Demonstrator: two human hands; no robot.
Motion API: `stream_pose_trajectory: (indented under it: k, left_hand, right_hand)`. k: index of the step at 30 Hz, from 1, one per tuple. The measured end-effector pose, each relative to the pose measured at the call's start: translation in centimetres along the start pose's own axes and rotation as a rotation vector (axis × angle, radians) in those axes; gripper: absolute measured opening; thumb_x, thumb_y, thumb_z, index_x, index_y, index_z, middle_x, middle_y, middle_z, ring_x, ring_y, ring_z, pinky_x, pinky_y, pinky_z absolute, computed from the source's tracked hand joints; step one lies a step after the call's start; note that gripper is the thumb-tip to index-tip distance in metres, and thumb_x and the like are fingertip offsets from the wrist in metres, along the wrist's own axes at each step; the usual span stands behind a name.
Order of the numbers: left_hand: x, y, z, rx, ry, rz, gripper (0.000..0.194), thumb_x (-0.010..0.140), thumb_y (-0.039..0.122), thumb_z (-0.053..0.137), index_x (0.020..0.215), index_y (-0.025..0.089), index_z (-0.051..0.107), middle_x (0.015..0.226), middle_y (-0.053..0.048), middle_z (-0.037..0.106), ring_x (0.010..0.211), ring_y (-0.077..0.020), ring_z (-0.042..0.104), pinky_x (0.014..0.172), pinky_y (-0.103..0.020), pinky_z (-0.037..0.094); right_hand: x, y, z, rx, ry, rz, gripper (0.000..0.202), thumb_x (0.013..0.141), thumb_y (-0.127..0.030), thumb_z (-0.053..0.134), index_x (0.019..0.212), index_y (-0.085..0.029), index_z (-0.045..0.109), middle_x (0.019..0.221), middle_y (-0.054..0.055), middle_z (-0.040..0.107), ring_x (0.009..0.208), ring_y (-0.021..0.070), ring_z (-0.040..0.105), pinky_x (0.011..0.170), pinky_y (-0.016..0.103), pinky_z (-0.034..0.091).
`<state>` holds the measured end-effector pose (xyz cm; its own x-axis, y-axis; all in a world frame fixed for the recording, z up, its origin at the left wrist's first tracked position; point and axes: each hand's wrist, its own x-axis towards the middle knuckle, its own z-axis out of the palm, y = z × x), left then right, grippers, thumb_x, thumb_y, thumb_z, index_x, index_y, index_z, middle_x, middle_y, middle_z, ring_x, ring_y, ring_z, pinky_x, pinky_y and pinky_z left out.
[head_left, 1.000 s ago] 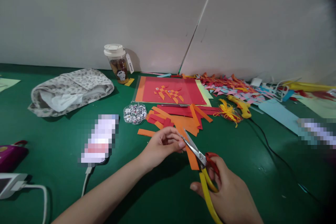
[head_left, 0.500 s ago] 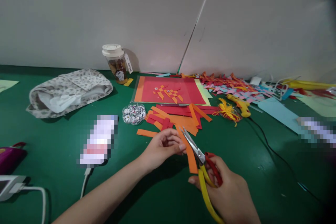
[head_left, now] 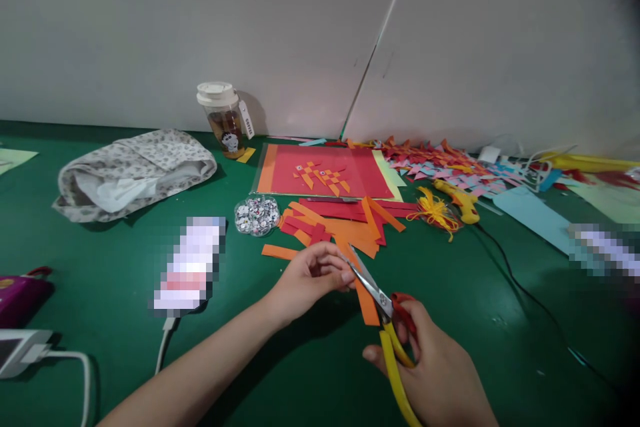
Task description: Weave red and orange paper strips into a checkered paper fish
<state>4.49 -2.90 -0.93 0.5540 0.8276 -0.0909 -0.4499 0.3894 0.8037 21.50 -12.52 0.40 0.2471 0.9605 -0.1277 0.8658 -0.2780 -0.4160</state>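
My left hand (head_left: 313,280) pinches an orange paper strip (head_left: 367,305) between thumb and fingers, above the green table. In my right hand (head_left: 433,357) is a pair of scissors (head_left: 384,301) with red and yellow handles. The scissor blades lie across the strip, close to my left fingertips, slightly parted. Just beyond the hands, orange and red paper strips (head_left: 350,230) are heaped. Behind them, two woven orange fish with eyes (head_left: 327,177) rest on a red sheet in a clear sleeve (head_left: 355,157).
A clear box of googly eyes (head_left: 257,215) stands left of the strips, near a charging phone (head_left: 193,263). Farther back are a cup (head_left: 223,120) and a patterned cloth bag (head_left: 135,177). Yellow string (head_left: 434,213) and a corded yellow glue gun (head_left: 460,200) lie to the right.
The scissors have swung over the orange strip, their blades now crossing it instead of lying along its right side. My left hand has barely moved.
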Motion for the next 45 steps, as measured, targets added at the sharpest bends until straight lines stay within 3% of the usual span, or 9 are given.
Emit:
stream_pose_trajectory:
  k: [6, 17, 30, 36, 41, 45]
  left_hand:
    - [0.0, 0.4, 0.1, 0.009, 0.025, -0.009, 0.029, 0.064, 0.023, 0.078, 0.081, 0.012, 0.057, 0.071, 0.001, 0.063, 0.062, -0.0089, 0.062, 0.060, -0.020, 0.049]
    - [-0.1, 0.4, 0.2, 0.042, 0.050, -0.018, 0.029, 0.064, 0.024, 0.078, 0.081, 0.013, 0.057, 0.073, 0.001, 0.061, 0.063, -0.0099, 0.061, 0.062, -0.022, 0.048]
    - [0.0, 0.1, 0.2, 0.047, -0.003, -0.016, 0.029, 0.065, 0.025, 0.077, 0.081, 0.013, 0.057, 0.073, 0.000, 0.062, 0.065, -0.0105, 0.062, 0.062, -0.022, 0.047]
    - [0.0, 0.2, 0.1, 0.055, 0.050, -0.016, 0.029, 0.065, 0.025, 0.077, 0.081, 0.014, 0.054, 0.071, 0.001, 0.061, 0.062, -0.0100, 0.061, 0.062, -0.023, 0.047]
    - [0.1, 0.4, -0.1, 0.125, 0.163, -0.041, 0.029, 0.065, 0.026, 0.076, 0.081, 0.015, 0.054, 0.070, 0.001, 0.061, 0.064, -0.0122, 0.063, 0.059, -0.023, 0.047]
    - [0.3, 0.4, -0.3, 0.152, 0.222, -0.059, 0.027, 0.066, 0.024, 0.075, 0.081, 0.016, 0.054, 0.069, 0.001, 0.061, 0.062, -0.0121, 0.063, 0.056, -0.022, 0.047]
  right_hand:
    - [0.2, 0.1, 0.2, 0.084, 0.043, 0.068, 0.050, 0.054, -0.056, 0.068, 0.091, -0.025, 0.053, 0.059, -0.003, 0.062, 0.052, 0.0192, 0.062, 0.046, 0.026, 0.045]
    - [-0.5, -1.6, 0.2, 0.257, 0.185, 0.077, 0.029, 0.062, -0.047, 0.063, 0.082, -0.027, 0.055, 0.057, -0.003, 0.066, 0.053, 0.0196, 0.064, 0.047, 0.025, 0.046]
    - [-0.3, -1.6, 0.3, 0.158, 0.218, 0.045, 0.031, 0.066, -0.054, 0.057, 0.081, -0.027, 0.055, 0.054, -0.003, 0.064, 0.048, 0.0188, 0.061, 0.045, 0.025, 0.043]
    - [1.5, 0.5, -1.1, 0.054, 0.184, 0.093, 0.034, 0.067, -0.057, 0.058, 0.077, -0.025, 0.056, 0.052, -0.003, 0.061, 0.046, 0.0176, 0.058, 0.042, 0.024, 0.042]
    - [3.6, 3.2, -1.4, -0.188, 0.225, 0.042, 0.036, 0.075, -0.054, 0.050, 0.089, -0.022, 0.060, 0.064, 0.000, 0.061, 0.052, 0.0186, 0.059, 0.045, 0.027, 0.042]
    - [4.2, 3.4, -1.4, -0.259, 0.403, -0.053, 0.042, 0.080, -0.052, 0.045, 0.101, -0.018, 0.058, 0.093, 0.009, 0.064, 0.083, 0.0268, 0.062, 0.064, 0.035, 0.047]
